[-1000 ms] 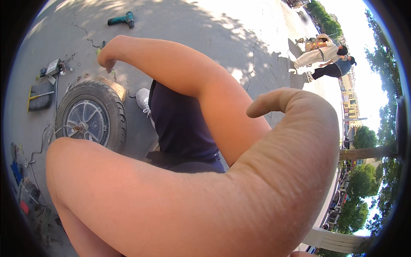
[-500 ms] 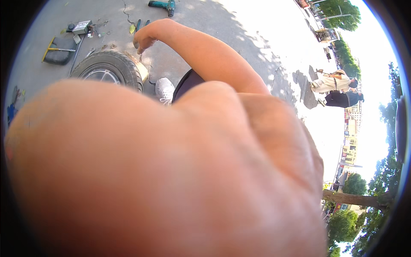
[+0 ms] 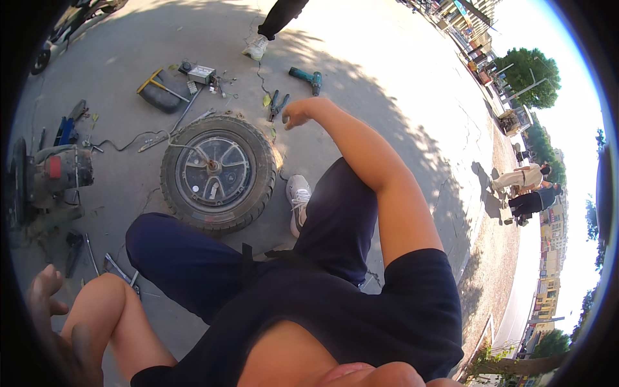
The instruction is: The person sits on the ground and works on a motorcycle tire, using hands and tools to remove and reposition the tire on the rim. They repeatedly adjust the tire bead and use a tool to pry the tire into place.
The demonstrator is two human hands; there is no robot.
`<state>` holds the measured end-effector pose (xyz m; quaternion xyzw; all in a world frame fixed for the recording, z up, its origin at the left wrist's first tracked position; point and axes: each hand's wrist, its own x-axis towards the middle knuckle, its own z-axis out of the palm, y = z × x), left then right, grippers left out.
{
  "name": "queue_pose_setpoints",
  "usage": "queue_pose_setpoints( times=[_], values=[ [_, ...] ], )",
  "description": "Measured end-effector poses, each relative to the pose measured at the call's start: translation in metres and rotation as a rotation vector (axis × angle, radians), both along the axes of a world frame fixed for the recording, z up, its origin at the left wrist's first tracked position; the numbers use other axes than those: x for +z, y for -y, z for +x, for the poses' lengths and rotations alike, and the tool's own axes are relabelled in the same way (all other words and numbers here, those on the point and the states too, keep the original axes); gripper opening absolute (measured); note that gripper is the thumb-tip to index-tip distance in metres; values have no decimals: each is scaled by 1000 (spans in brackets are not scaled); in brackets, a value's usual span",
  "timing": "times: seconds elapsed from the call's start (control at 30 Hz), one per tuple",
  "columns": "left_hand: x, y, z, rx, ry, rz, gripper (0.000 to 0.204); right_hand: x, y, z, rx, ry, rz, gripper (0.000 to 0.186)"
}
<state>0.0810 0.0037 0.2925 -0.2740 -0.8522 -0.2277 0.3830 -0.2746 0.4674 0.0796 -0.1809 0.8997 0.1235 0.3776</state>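
Left hand [image 3: 48, 303] half lost in the dark rim; grip unclear

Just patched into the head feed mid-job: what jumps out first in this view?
The wheel with its tyre and spoked hub lies flat on the concrete, left of centre, in front of the person's knees. The right hand stretches out past it toward the pliers and the teal power drill. The left hand sits low at the left edge, near loose tools on the ground.
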Motion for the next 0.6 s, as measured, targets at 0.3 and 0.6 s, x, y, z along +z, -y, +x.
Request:
queue_pose_setpoints(
  times=[0.3,0.6],
  values=[
    [-82,-3,-154,-194,727,-244,46,55,54,9,34,-144,155,56],
    [-194,-53,-212,-190,973,-398,40,195,51,-80,-886,-416,-2009,75]
  ],
)
